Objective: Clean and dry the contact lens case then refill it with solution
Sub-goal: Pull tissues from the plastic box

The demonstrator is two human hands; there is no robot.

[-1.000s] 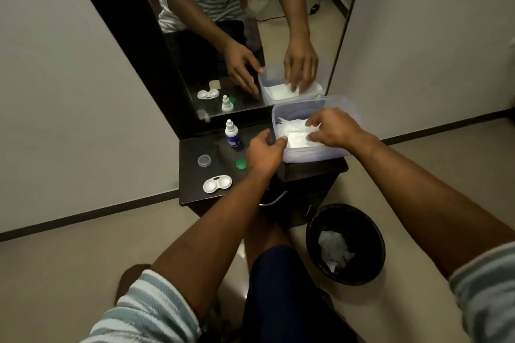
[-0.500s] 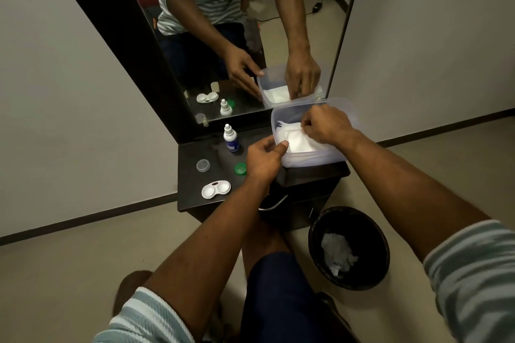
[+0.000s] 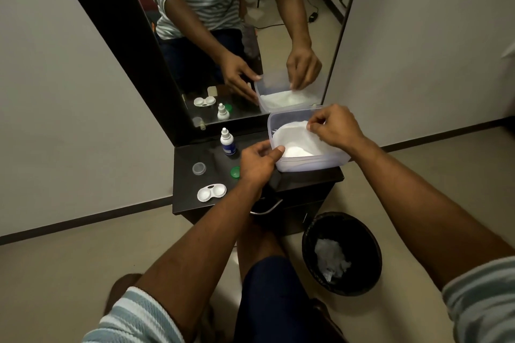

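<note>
Black bin (image 3: 312,253) w/ crumpled tissue (image 3: 330,260); mirror (image 3: 278,22).

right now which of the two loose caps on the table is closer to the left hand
The green cap, lying right beside the left hand. The clear cap sits farther left, apart from the hand.

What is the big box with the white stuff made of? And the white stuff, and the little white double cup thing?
Box: looks like frosted plastic, since its walls let light through.
White stuff: probably soft tissue; it folds where the right hand pinches it.
Lens case: smooth, glossy white plastic, seemingly hard.
</note>
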